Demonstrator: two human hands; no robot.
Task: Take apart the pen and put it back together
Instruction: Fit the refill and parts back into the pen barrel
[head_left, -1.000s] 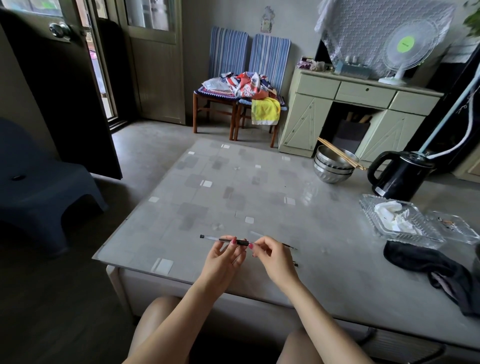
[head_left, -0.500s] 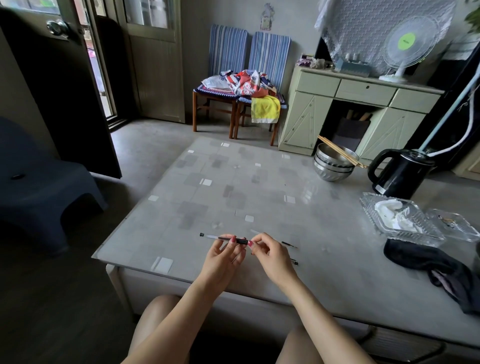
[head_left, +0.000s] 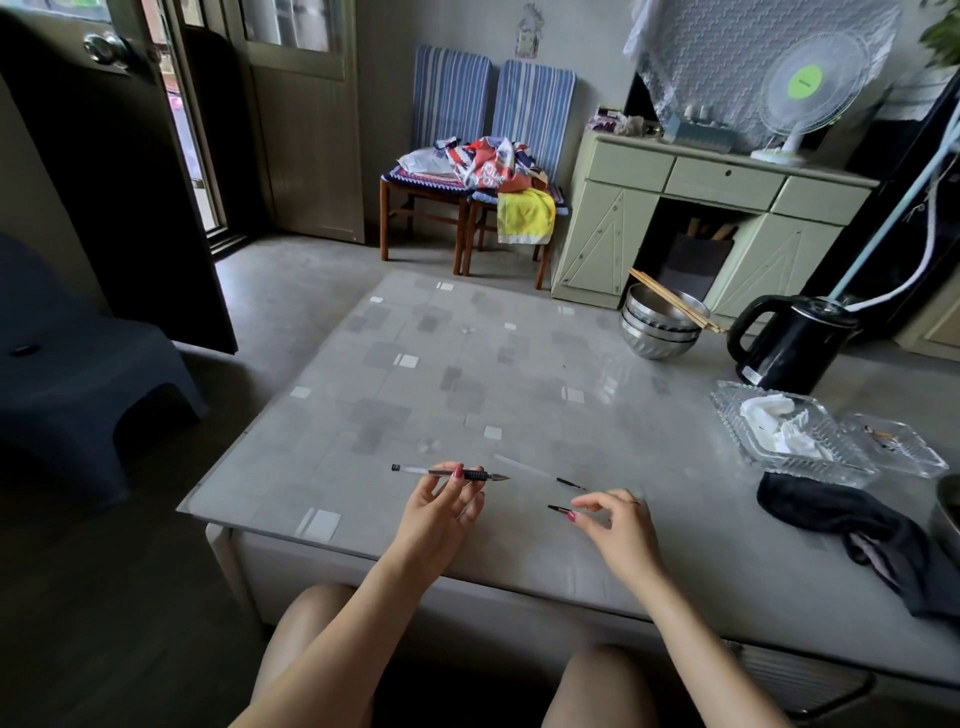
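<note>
My left hand (head_left: 441, 512) holds the pen body (head_left: 449, 472) level above the table's near edge. It is a clear barrel with a black end plug on the left, a black grip and a pointed tip on the right. My right hand (head_left: 618, 525) is apart from it, to the right, with fingers spread and nothing in them. Its index fingertip is right beside a small dark pen piece (head_left: 557, 508) lying on the table. A thin clear refill (head_left: 537, 472) with a dark tip lies on the table just beyond, between the two hands.
The low table (head_left: 467, 384) has a glass top. On its right side stand stacked steel bowls (head_left: 657, 332) with chopsticks, a black kettle (head_left: 795, 343), a glass tray (head_left: 779, 436) with tissue, a glass ashtray (head_left: 893, 447) and a dark cloth (head_left: 852, 525). A dark plastic chair (head_left: 78, 364) stands at left.
My right hand has let go of the pen's tip end and moved right and down toward the small dark piece. My left hand still holds the pen body.
</note>
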